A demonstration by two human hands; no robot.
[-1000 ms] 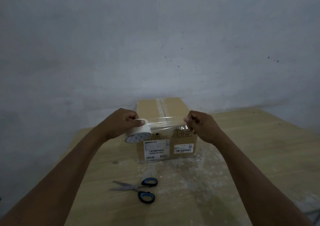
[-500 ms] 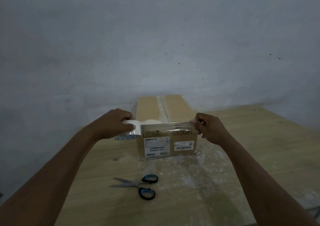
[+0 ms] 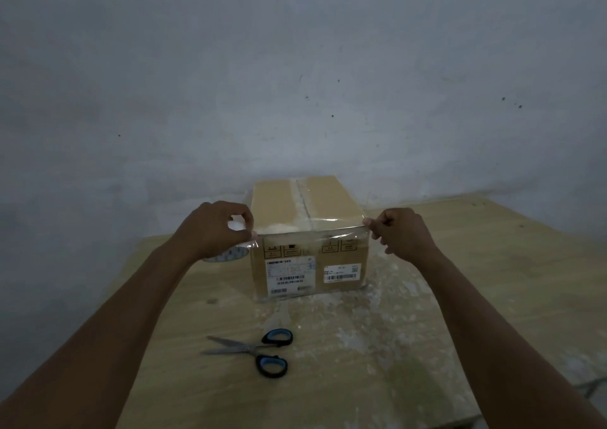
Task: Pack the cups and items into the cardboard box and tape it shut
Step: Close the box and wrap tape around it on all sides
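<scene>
A closed cardboard box (image 3: 282, 205) with shipping labels on its near face stands at the back of the wooden table, its top seam taped. My left hand (image 3: 213, 228) grips a roll of clear tape (image 3: 230, 254) at the box's near left corner. My right hand (image 3: 402, 231) pinches the free end of the tape at the near right corner. The clear strip (image 3: 312, 233) is stretched between them along the box's near top edge. The box's contents are hidden.
Blue-handled scissors (image 3: 259, 351) lie open on the table (image 3: 460, 297) in front of the box. A grey wall stands right behind the box. The tabletop has pale stains around the box.
Both hands moved apart and forward, lengthening the strip. The tape went from hanging in front of the box down onto its near top edge.
</scene>
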